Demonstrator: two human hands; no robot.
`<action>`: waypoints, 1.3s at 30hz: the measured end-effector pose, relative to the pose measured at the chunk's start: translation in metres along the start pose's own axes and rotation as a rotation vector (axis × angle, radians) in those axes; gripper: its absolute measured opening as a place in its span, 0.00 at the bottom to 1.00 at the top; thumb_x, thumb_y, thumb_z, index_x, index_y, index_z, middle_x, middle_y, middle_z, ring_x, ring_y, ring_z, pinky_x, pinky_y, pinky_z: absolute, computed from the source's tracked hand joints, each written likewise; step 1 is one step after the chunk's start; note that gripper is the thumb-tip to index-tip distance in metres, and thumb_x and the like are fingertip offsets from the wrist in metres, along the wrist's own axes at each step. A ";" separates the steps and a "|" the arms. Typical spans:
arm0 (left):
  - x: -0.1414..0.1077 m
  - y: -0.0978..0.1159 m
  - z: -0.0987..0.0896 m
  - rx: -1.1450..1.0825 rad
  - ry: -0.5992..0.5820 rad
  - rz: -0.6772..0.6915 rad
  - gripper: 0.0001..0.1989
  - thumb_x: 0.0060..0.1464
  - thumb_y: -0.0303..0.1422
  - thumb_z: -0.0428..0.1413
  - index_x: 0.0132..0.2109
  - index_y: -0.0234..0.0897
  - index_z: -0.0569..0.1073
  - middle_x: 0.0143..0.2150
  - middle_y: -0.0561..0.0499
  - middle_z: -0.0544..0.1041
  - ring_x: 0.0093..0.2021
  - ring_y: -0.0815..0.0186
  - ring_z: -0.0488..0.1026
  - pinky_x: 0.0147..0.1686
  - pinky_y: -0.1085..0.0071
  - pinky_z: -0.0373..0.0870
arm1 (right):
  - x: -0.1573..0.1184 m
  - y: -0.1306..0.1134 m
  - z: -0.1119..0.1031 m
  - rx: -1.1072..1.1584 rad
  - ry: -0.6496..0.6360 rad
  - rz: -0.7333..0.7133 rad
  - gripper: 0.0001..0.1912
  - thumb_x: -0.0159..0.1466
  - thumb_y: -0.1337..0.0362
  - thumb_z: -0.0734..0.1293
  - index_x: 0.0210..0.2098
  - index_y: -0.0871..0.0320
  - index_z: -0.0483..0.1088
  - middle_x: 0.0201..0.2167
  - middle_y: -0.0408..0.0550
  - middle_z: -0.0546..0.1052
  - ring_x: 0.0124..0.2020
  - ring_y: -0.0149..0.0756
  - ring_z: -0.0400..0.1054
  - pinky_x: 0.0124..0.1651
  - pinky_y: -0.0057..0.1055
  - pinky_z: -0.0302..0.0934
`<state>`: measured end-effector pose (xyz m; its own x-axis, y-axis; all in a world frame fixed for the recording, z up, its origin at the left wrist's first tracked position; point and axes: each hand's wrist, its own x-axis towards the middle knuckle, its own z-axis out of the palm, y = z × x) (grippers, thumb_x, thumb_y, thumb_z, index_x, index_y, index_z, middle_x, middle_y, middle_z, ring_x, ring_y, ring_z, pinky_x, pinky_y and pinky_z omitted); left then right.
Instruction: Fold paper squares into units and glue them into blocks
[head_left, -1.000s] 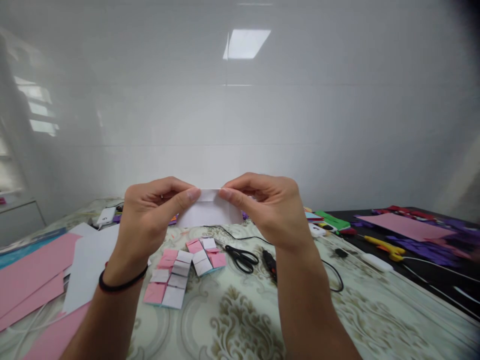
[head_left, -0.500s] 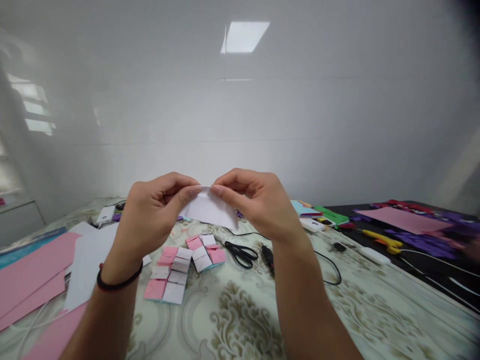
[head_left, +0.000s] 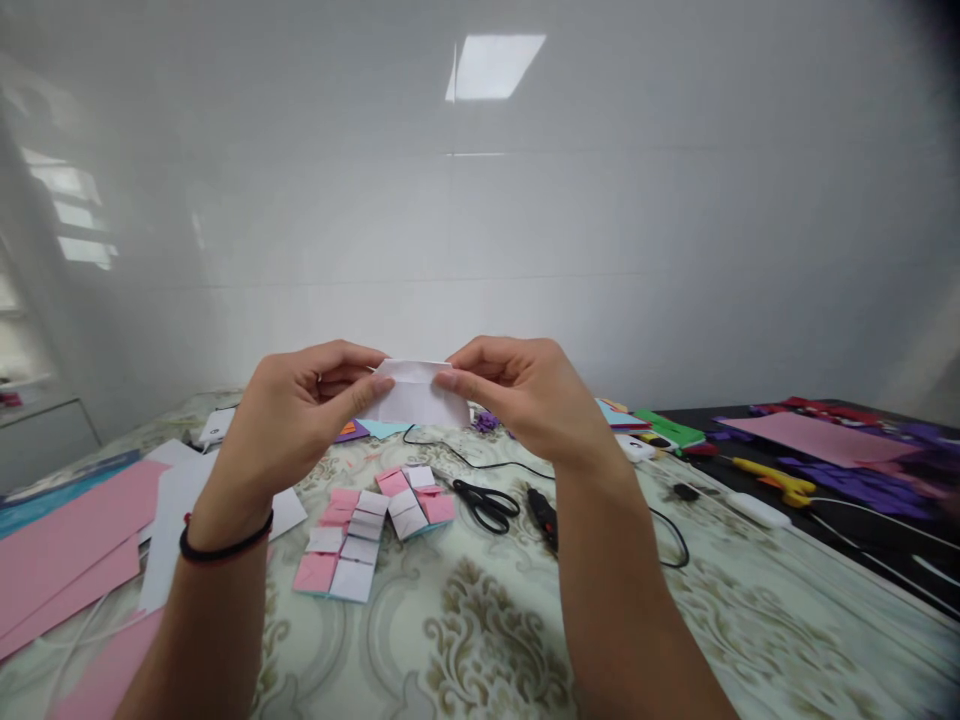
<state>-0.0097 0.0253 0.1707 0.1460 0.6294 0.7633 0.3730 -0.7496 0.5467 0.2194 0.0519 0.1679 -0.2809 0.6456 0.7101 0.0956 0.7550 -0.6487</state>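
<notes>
A small white sheet of paper [head_left: 414, 395] is held up above the table, with a crease running across it near its top edge. My left hand [head_left: 315, 410] pinches its left side between thumb and fingers. On the right side, my right hand [head_left: 517, 400] grips it the same way. Below the hands lie pink and white folded paper pieces [head_left: 352, 545] on a light-blue backing, and a smaller similar group [head_left: 412, 500] beside them. Black-handled scissors [head_left: 487, 505] rest just right of these, near a black tool with a cord [head_left: 541, 515], partly behind my right forearm.
Pink sheets [head_left: 67, 550] and white sheets [head_left: 176, 530] lie at the left. To the right are a yellow glue gun [head_left: 776, 482], a white power strip [head_left: 757, 510], a green box [head_left: 667, 430] and a pink sheet [head_left: 814, 438] among purple pieces. A patterned cloth [head_left: 495, 640] covers the table.
My hands have moved slightly apart along the paper's top edge. More of the white paper now shows between them, turned so its crease is visible.
</notes>
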 end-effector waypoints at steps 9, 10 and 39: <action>0.003 0.000 0.005 0.053 -0.041 0.046 0.10 0.59 0.38 0.65 0.33 0.36 0.82 0.26 0.52 0.80 0.25 0.69 0.74 0.23 0.77 0.68 | 0.004 0.003 0.010 -0.012 0.005 -0.119 0.12 0.64 0.56 0.74 0.34 0.58 0.77 0.32 0.45 0.80 0.32 0.32 0.70 0.34 0.29 0.63; 0.003 0.000 0.005 0.054 -0.058 0.045 0.10 0.59 0.38 0.64 0.33 0.37 0.82 0.26 0.52 0.79 0.25 0.69 0.73 0.22 0.77 0.67 | 0.004 0.003 0.011 -0.016 0.001 -0.135 0.10 0.64 0.57 0.73 0.35 0.58 0.77 0.33 0.45 0.80 0.33 0.31 0.71 0.36 0.29 0.64; 0.002 0.002 0.000 0.052 -0.056 0.091 0.09 0.61 0.34 0.60 0.32 0.38 0.78 0.25 0.54 0.76 0.24 0.70 0.69 0.22 0.76 0.63 | 0.004 0.004 0.008 0.078 -0.010 -0.168 0.07 0.64 0.60 0.73 0.37 0.57 0.75 0.35 0.44 0.78 0.35 0.31 0.72 0.37 0.29 0.67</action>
<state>-0.0087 0.0246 0.1732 0.2317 0.5703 0.7881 0.4022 -0.7938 0.4561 0.2114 0.0566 0.1655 -0.2961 0.5097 0.8078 -0.0279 0.8407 -0.5407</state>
